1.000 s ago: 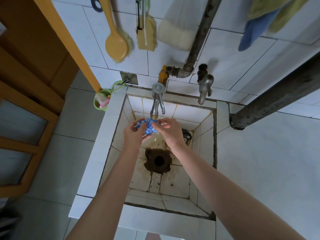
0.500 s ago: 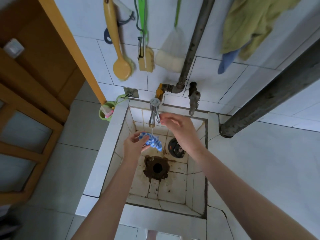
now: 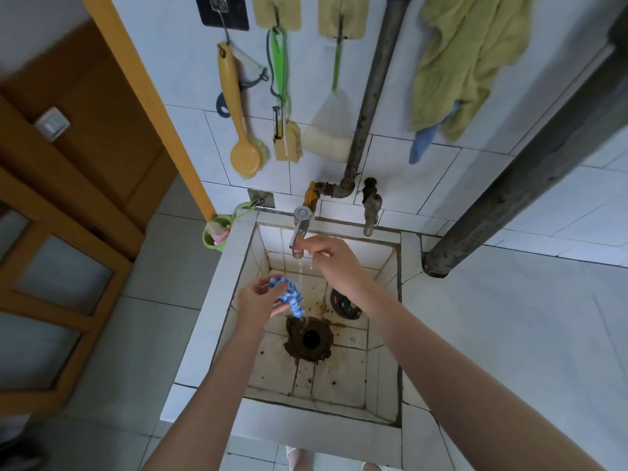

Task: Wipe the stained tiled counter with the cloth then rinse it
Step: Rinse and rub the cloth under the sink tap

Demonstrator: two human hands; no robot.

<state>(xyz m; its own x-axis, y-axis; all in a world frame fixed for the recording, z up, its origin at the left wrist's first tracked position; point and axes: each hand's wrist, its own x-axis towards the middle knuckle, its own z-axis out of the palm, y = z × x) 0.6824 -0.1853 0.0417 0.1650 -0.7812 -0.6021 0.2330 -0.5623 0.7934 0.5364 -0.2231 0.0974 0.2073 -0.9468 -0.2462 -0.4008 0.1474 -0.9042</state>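
Blue cloth (image 3: 287, 294) sits gripped in left fingers (image 3: 261, 288), right fingers (image 3: 303, 244) hold the tap (image 3: 300, 220); rinsing seems almost done.

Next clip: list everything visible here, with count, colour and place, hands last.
cloth: one, blue-white, held over sink
tap: one, silver, above sink, water trickling
second tap: one, dark grey, right of first
sink: one, white tiles, stained, centre
drain: one, dark, sink floor
brush: one, yellow, hanging on wall
towel: one, green, hanging upper right
cup: one, green, left of sink
upright pipe: one, grey, wall above taps
left hand: grips cloth
right hand: holds tap lever
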